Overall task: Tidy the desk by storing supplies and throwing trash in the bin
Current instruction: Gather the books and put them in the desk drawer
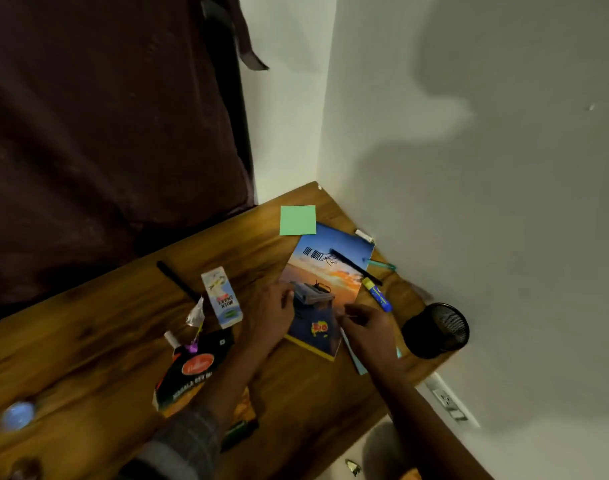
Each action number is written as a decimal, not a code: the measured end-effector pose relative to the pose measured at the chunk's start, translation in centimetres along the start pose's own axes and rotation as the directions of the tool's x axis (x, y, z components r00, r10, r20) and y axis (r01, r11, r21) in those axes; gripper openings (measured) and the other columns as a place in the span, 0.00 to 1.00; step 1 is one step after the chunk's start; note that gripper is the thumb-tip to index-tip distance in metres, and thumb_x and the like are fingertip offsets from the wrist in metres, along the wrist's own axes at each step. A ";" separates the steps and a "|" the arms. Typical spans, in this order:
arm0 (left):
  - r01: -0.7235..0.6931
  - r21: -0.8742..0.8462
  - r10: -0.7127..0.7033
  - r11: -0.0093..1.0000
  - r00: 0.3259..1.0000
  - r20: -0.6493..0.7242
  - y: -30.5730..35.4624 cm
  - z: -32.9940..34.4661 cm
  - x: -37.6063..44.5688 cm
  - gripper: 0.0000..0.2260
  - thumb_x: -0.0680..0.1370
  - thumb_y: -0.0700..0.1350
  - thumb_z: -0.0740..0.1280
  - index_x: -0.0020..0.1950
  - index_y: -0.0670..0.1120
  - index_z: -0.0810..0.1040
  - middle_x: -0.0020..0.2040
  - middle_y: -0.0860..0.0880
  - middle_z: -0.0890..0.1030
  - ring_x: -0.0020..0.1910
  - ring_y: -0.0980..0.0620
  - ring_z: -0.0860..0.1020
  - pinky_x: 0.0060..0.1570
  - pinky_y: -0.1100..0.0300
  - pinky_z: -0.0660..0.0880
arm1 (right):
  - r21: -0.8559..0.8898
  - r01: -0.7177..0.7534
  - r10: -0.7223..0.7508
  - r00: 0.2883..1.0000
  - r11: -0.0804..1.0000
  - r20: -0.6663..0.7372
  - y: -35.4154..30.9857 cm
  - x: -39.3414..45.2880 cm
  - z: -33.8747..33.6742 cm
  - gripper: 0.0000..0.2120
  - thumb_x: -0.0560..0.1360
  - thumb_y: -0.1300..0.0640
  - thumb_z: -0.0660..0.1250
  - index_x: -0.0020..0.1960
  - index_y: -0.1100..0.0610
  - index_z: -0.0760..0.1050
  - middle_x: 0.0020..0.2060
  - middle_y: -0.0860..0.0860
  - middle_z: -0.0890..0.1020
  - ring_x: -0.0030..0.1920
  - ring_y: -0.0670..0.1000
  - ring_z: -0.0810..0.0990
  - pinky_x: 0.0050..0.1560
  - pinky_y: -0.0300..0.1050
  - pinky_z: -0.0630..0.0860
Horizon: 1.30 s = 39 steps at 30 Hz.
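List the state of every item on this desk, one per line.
Book: lying flat, closed.
Black pen: lying across the book.
Green sticky pad: flat, beside the book.
Milk carton: lying on its side.
Mesh pen holder: tipped over.
Left hand: resting on the book.
Right hand: pinching something thin.

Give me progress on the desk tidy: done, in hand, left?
Done: nothing visibly; the mesh pen cup looks empty. In hand: both hands are over the book; the right hand pinches something thin, the left hand rests at the book's edge. Left: black pen, blue-yellow marker, green sticky pad, milk carton, snack packet.
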<state>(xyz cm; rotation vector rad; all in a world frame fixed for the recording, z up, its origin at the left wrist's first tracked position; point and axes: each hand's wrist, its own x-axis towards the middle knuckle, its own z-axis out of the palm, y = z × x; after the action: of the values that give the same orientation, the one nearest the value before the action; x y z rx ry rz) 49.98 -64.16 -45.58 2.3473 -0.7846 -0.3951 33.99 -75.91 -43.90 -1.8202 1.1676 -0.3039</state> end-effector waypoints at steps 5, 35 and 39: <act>-0.282 0.306 0.243 0.909 0.957 0.158 -3.4 0.9 3.5 0.07 0.80 0.52 0.66 0.55 0.53 0.81 0.57 0.49 0.79 0.59 0.45 0.75 0.58 0.48 0.68 | -0.015 -0.079 0.078 0.995 0.997 -0.054 0.2 2.3 1.4 0.15 0.76 0.54 0.72 0.60 0.58 0.83 0.51 0.49 0.86 0.47 0.44 0.82 0.41 0.26 0.71; 0.089 0.221 -0.110 0.971 0.990 0.086 -1.5 -0.8 5.4 0.10 0.81 0.47 0.67 0.58 0.42 0.81 0.55 0.42 0.84 0.56 0.43 0.81 0.54 0.49 0.76 | 0.113 -0.293 0.307 0.942 0.949 -0.135 -0.7 3.9 1.9 0.06 0.69 0.62 0.70 0.45 0.58 0.83 0.39 0.53 0.86 0.40 0.53 0.85 0.34 0.40 0.79; 0.250 0.089 -0.264 0.964 0.940 0.215 -1.2 -1.8 6.4 0.11 0.81 0.48 0.67 0.59 0.44 0.82 0.59 0.42 0.83 0.58 0.41 0.80 0.55 0.51 0.76 | 0.229 -0.399 0.432 0.895 0.888 -0.115 -0.7 4.1 1.6 0.05 0.69 0.62 0.71 0.44 0.59 0.83 0.37 0.56 0.86 0.40 0.57 0.85 0.38 0.51 0.82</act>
<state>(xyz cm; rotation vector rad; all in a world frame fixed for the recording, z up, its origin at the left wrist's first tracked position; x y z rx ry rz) 56.28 -66.52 -45.56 2.4997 -0.5966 -0.7715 37.54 -78.23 -45.22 -1.3448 1.5500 -0.3097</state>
